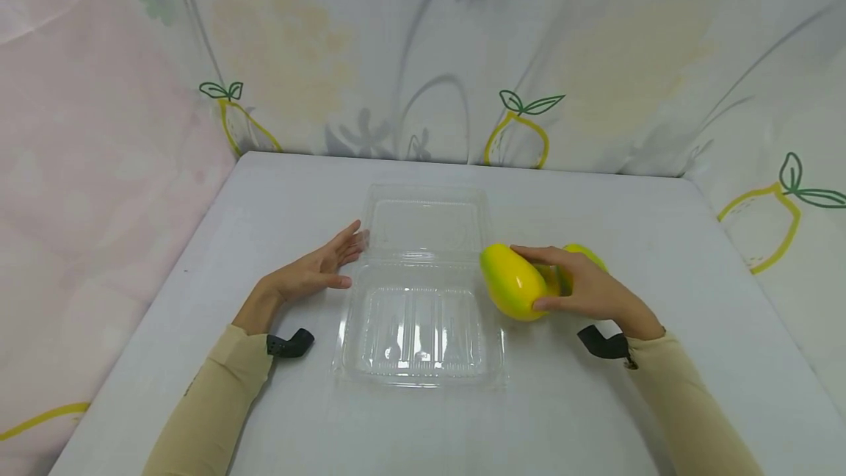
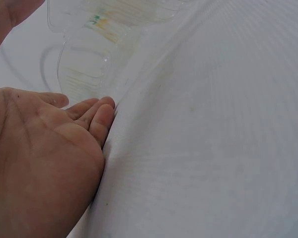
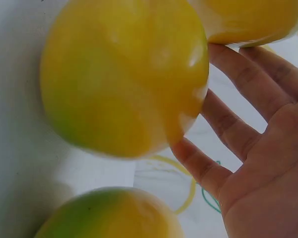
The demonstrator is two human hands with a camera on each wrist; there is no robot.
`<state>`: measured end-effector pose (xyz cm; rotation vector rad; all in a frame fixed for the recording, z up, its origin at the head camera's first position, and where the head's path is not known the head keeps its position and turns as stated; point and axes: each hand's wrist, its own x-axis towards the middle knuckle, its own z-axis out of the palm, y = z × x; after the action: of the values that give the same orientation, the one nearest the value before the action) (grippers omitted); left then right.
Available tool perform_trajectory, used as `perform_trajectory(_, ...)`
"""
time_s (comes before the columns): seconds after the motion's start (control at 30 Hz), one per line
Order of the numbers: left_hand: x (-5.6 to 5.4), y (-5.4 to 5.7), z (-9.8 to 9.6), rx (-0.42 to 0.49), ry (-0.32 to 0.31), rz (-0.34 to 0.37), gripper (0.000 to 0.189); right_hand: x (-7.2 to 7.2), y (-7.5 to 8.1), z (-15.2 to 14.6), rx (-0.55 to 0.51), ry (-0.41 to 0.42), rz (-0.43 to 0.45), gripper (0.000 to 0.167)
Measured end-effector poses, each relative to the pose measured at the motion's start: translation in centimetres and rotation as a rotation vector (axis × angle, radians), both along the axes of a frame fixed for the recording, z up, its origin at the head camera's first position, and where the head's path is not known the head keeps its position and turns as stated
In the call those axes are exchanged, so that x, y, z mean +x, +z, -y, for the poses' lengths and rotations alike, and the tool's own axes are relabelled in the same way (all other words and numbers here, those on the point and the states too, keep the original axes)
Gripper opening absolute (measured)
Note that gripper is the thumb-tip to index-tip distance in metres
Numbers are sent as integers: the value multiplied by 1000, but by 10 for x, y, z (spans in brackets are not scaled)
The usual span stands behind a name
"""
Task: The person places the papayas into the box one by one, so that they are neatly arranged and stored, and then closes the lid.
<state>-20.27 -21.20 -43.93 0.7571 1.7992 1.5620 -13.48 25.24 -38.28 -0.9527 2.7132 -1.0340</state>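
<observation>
A clear plastic clamshell container (image 1: 423,380) lies unfolded on the white table, its lid (image 1: 426,193) laid back at the far side. Beside its left edge, near the hinge, my left hand (image 1: 317,270) rests with fingers extended and nothing in its grasp; that palm (image 2: 44,158) fills the left wrist view's lower left. My right hand (image 1: 588,285) holds a glossy yellow-green mango (image 1: 514,283) by its right end, at the container's right edge. Another mango (image 1: 584,250) is partly hidden behind that hand. The right wrist view shows a large mango (image 3: 124,79) against the fingers and one (image 3: 109,218) below.
The white table (image 1: 291,417) meets a lemon-printed cloth (image 1: 423,57) at the back, with similar cloth at both sides. A black wrist device (image 1: 291,344) sits at the left cuff, another (image 1: 603,344) at the right.
</observation>
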Motion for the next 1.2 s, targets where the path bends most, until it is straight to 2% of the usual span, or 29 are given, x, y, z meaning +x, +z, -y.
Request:
perform_trajectory(0.37, -1, -1, 0, 4, -6, -8, 103, 1, -2, 7, -1, 10, -5, 74)
perform_trajectory(0.7, -2, -3, 0, 30, -27, -23, 102, 8, -2, 18, -31, -19, 66, 73)
perform_trajectory(1.03, -1, -2, 0, 12, -17, -17, 101, 11, -5, 34, -16, 15, 6, 76)
perform_trajectory(1.2, -1, -1, 0, 6, -16, -10, 101, 17, -8, 44, 6, -31, 49, 74)
